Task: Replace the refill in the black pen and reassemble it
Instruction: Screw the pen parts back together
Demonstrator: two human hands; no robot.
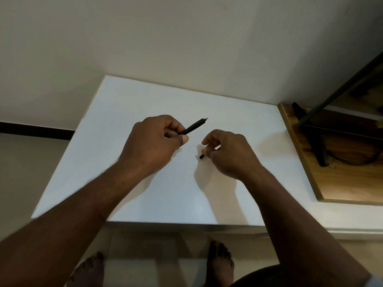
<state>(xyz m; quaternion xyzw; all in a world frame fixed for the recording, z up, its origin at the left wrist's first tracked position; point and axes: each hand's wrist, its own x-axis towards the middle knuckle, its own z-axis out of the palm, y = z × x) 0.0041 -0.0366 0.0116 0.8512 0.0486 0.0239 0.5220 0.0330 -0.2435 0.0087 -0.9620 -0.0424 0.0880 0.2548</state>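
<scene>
Hands over a white worktop (157, 195), seen from the head camera. I read the left hand (152, 141) as curled into a loose fist, its fingers (176, 126) clenched around the lower end of the black pen barrel (193, 126); the barrel slants up and to the right, above the worktop, and ends in a small pale tip. The right hand (230, 152) sits just beside it, apart from the left, with its fingers pinched on a short black pen piece (201, 156) whose free end points down and left, close to the worktop; I cannot tell whether that end touches the surface, nor which part of the pen it is. A wooden board (339, 183) with a dark stand on it lies at the right edge. Bare feet show on the floor (145, 245) below the near edge.
</scene>
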